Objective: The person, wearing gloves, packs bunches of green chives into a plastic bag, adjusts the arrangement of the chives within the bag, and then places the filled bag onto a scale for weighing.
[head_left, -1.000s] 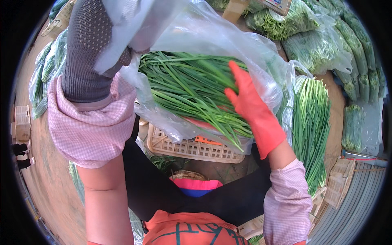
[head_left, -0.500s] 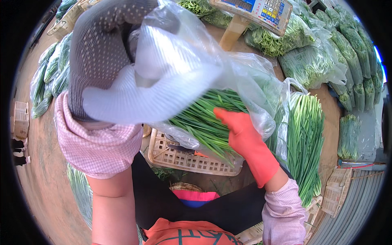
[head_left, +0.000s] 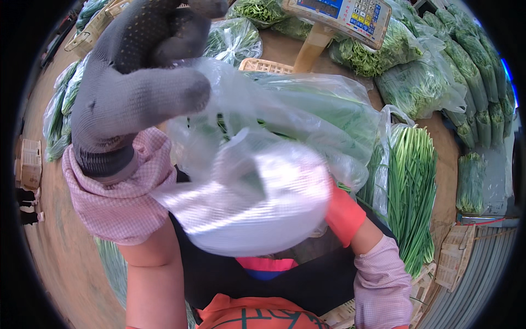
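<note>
My left hand (head_left: 145, 82), in a grey dotted knit glove, is raised at the upper left. Its fingers curl apart from the outstretched thumb, and I see nothing between them. A clear plastic bag (head_left: 257, 203) billows just below and right of the thumb, its loose end blurred by motion. Under the plastic, a bundle of long green leaves like chives (head_left: 222, 125) shows only in slivers. My right hand (head_left: 345, 214), in a red rubber glove, reaches in at the right. The bag covers its fingers, so their grip is hidden.
A similar leafy bundle (head_left: 411, 197) lies at the right in an open bag. Beyond stands a weighing scale (head_left: 342, 19), with bagged greens (head_left: 419, 82) beside it. Plastic crates (head_left: 455, 257) sit at the right; more bagged greens (head_left: 60, 109) lie on the left.
The bag's loose end has swung down and toward me, over the leaves, the crate and my right hand's fingers. My left hand has shifted left, with its thumb now pointing right.
</note>
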A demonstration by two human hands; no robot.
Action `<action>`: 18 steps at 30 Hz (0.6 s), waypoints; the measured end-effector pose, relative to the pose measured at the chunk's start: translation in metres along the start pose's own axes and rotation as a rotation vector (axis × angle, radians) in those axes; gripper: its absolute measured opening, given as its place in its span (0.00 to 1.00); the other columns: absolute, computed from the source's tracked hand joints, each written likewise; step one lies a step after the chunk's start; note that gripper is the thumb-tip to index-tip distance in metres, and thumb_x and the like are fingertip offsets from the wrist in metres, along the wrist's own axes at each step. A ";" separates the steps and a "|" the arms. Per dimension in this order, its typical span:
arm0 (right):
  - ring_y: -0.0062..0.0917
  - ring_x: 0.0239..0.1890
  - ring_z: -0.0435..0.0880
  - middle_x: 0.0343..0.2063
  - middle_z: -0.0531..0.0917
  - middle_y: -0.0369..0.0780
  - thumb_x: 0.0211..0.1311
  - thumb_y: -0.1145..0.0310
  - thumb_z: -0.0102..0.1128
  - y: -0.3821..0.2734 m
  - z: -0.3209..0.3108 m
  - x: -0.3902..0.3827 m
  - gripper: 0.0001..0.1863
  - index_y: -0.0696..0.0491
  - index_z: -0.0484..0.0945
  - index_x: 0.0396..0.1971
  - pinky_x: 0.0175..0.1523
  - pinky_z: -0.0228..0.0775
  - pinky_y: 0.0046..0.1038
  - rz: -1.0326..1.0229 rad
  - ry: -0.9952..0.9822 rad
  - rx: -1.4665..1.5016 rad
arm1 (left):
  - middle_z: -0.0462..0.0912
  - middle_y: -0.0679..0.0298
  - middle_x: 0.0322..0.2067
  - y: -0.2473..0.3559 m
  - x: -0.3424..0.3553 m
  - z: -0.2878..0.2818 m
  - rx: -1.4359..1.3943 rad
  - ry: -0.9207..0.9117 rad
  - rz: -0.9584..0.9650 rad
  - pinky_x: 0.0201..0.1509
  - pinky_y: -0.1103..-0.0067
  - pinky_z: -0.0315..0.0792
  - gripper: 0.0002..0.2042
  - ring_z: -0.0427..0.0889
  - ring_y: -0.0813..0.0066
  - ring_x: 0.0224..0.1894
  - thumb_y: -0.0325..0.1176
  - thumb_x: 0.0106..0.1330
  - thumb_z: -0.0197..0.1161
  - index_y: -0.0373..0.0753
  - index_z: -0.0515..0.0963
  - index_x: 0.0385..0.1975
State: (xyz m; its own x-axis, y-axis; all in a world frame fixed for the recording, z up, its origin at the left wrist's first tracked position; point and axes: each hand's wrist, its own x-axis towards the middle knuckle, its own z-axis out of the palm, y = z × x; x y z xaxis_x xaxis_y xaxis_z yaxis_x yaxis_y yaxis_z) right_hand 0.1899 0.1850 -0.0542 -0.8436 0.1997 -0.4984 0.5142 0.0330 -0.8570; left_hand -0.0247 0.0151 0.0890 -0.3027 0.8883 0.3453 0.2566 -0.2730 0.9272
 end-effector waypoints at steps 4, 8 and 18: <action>0.36 0.43 0.79 0.39 0.81 0.42 0.59 0.65 0.53 0.029 -0.005 0.011 0.13 0.51 0.78 0.42 0.44 0.73 0.30 -0.467 0.055 -0.940 | 0.64 0.73 0.29 -0.016 0.007 -0.009 0.074 0.046 0.086 0.31 0.89 0.54 0.29 0.61 0.87 0.29 0.30 0.51 0.58 0.31 0.63 0.55; 0.37 0.44 0.79 0.41 0.80 0.40 0.53 0.69 0.54 0.024 0.009 0.006 0.13 0.47 0.76 0.41 0.45 0.74 0.31 -0.710 0.139 -1.353 | 0.69 0.70 0.33 -0.001 -0.003 -0.010 0.199 0.378 -0.028 0.32 0.89 0.56 0.25 0.62 0.86 0.28 0.28 0.56 0.55 0.31 0.63 0.57; 0.34 0.50 0.76 0.51 0.76 0.44 0.57 0.81 0.49 -0.017 -0.051 -0.020 0.25 0.48 0.72 0.56 0.54 0.67 0.27 -0.470 0.543 -0.667 | 0.79 0.61 0.37 0.003 -0.046 0.111 1.564 0.492 -0.015 0.39 0.81 0.70 0.11 0.77 0.72 0.34 0.31 0.60 0.60 0.33 0.74 0.41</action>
State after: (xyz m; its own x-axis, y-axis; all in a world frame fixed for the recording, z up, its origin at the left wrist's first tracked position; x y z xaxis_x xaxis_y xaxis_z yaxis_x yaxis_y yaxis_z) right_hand 0.2059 0.2300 -0.0230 -0.8849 0.4424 0.1458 0.2668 0.7380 -0.6198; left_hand 0.0918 0.0143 0.0598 -0.4805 0.6078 0.6322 0.7826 0.6225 -0.0036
